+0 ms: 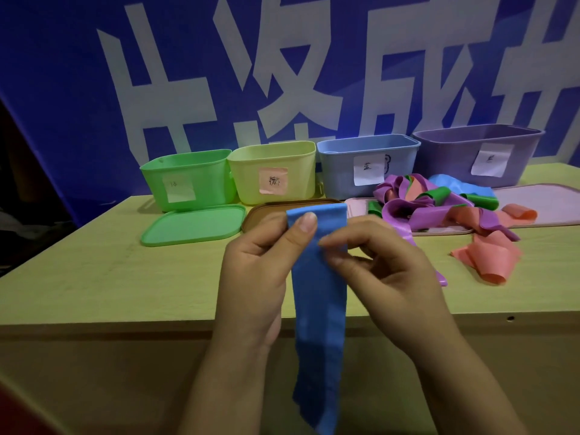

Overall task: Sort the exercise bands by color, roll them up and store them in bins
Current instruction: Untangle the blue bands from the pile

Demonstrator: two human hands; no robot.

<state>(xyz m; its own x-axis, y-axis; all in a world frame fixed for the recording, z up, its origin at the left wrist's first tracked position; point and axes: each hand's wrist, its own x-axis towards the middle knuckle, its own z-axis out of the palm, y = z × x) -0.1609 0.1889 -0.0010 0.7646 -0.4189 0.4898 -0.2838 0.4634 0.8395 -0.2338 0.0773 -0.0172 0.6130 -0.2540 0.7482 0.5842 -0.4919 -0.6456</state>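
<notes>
A long blue exercise band point(318, 309) hangs in front of me, its lower end dropping below the table's front edge. My left hand point(257, 271) pinches its top left with the thumb on the front. My right hand point(376, 271) pinches the band's right edge just below the top. A tangled pile of purple, green, pink and blue bands point(439, 208) lies at the right of the table. Along the back stand a green bin point(188, 180), a yellow-green bin point(273, 171), a blue bin point(367, 164) and a purple bin point(477, 152), each with a paper label.
A green lid point(194, 226) lies before the green bin, a brown lid point(266, 211) before the yellow-green one. Pink lids point(539, 199) lie under the pile. The wooden table point(110, 271) ends near me. A blue banner hangs behind.
</notes>
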